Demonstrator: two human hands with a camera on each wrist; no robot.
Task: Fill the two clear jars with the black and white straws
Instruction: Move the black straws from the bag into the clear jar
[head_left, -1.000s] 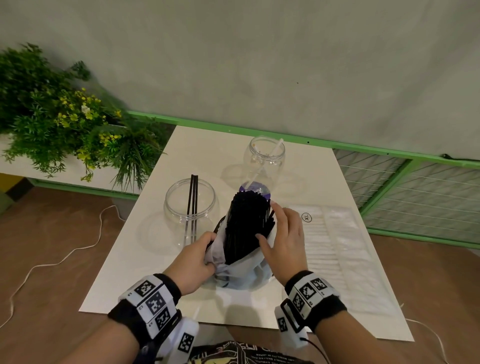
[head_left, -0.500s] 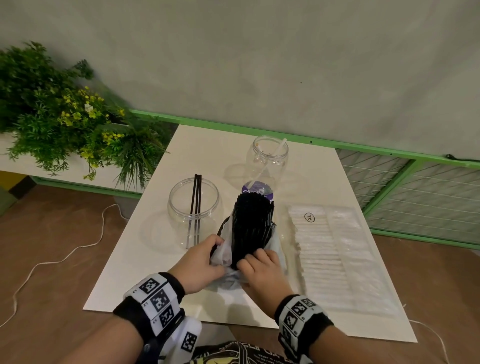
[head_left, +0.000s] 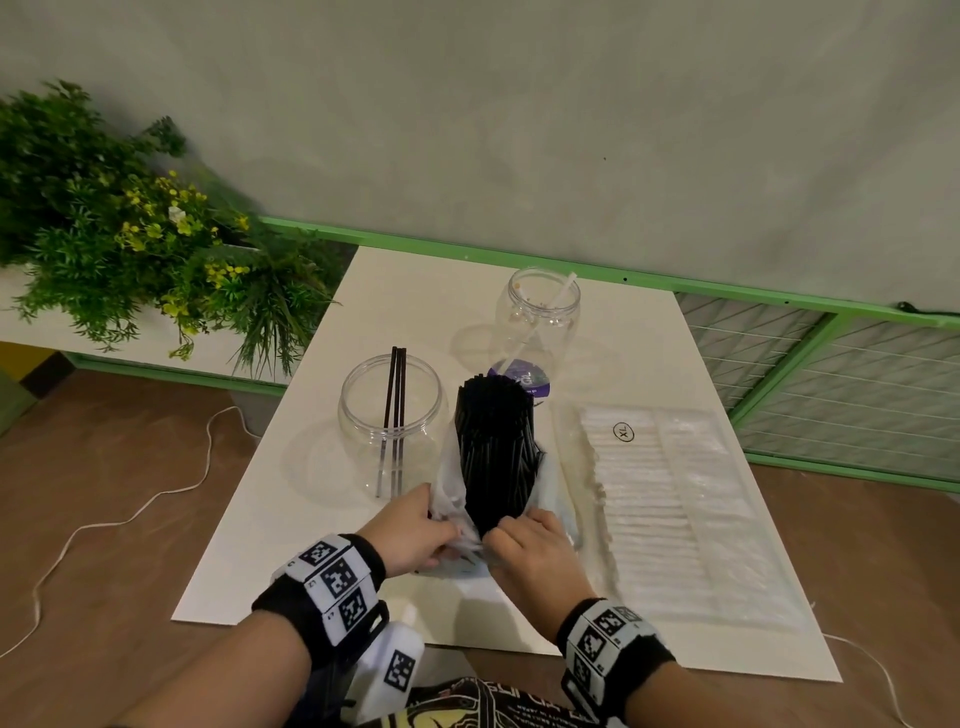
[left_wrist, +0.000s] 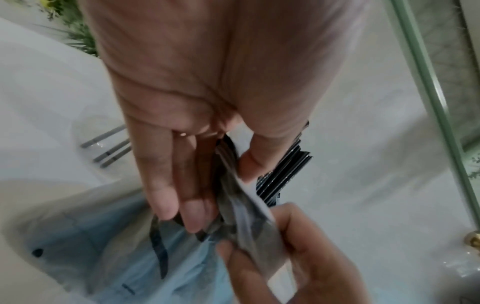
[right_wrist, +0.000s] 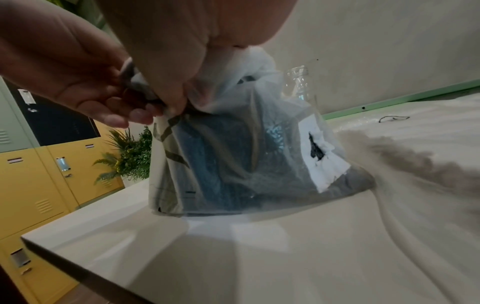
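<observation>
A thick bundle of black straws stands tilted in a thin plastic bag at the table's middle. My left hand and right hand meet at the bag's near edge, each pinching the film. In the left wrist view my left hand pinches the bag film between thumb and fingers. In the right wrist view my right hand grips the bag. The near clear jar holds three black straws. The far clear jar holds one white straw.
A flat clear pack of white straws lies on the white table, right of the bag. A potted plant stands off the left edge, and a green rail with wire mesh borders the back and right.
My right hand slid from the upper side of the straw bundle down to the bag's near edge, beside my left hand. The bundle tipped a little more upright.
</observation>
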